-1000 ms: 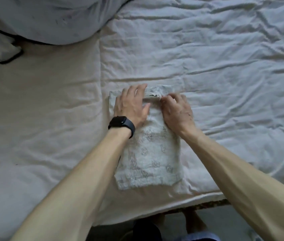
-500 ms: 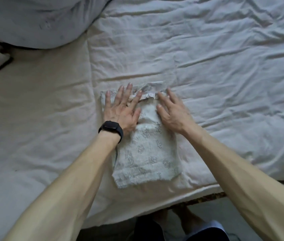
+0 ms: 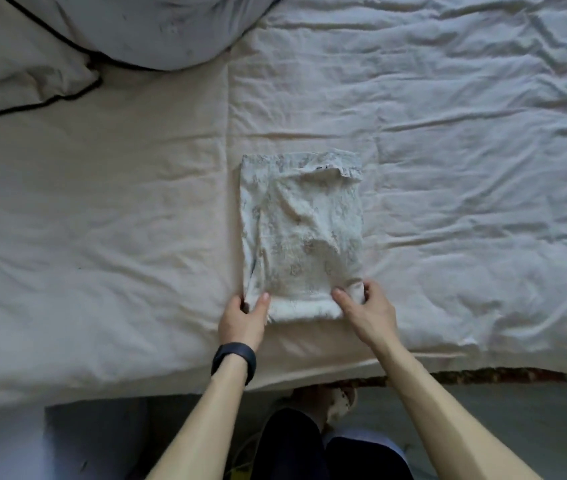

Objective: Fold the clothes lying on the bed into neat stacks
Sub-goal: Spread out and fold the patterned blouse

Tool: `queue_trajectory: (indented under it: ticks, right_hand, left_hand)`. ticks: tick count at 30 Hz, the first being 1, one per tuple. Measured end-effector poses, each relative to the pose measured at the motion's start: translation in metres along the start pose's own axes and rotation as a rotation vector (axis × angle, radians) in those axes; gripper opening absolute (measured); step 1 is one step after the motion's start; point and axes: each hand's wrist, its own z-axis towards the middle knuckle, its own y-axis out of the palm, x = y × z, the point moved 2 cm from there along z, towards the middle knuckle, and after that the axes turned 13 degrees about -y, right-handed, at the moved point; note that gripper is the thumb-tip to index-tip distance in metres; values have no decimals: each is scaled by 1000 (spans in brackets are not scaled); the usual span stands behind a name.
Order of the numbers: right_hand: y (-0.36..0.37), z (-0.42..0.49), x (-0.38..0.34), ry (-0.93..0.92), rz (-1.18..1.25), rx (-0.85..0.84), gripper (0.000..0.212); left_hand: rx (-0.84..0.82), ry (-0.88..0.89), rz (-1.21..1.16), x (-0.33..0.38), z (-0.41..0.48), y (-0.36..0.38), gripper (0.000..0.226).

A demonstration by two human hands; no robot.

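1. A pale patterned garment (image 3: 304, 233), folded into a narrow rectangle, lies on the bed (image 3: 102, 220) near its front edge.
2. The left hand (image 3: 242, 317) pinches its near-left corner.
3. The right hand (image 3: 367, 308) pinches its near-right corner.

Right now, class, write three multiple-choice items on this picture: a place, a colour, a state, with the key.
1. Where does the folded patterned garment lie on the bed?
A. by its near edge
B. by its far edge
C. hanging off it
2. What colour is the wristband on the left wrist?
A. red
B. black
C. white
3. What do the left hand and right hand do?
A. press flat
B. hang clear
C. pinch the garment's near corners
Key: 1 A, it lies just inside the near edge; 2 B, the band is black; 3 C, thumb and fingers close on each corner.
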Motion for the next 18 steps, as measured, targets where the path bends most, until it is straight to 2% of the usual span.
queue_trajectory:
  ticks: [3, 5, 7, 10, 14, 17, 18]
  right_hand:
    - [-2, 0, 11, 35, 168, -69, 55]
    - [-8, -7, 15, 47, 229, -118, 42]
    - [-16, -19, 14, 11, 260, -102, 31]
    - [-29, -46, 19, -24, 332, -33, 31]
    - [-32, -105, 56, 46, 217, -23, 53]
    - [-25, -154, 94, 155, 175, -43, 41]
    - [-23, -169, 102, 204, 173, -66, 36]
  left_hand:
    - [-35, 32, -35, 0, 6, -5, 76]
    - [-88, 30, -97, -6, 7, -7, 78]
    - [-157, 17, -199, -13, 2, -8, 80]
    - [-184, -5, -302, -33, -16, -6, 78]
    - [-175, -43, -255, -88, -55, -2, 64]
    - [-168, -131, -148, -144, -77, 0, 59]
    - [-167, -178, -130, -163, -80, 2, 68]
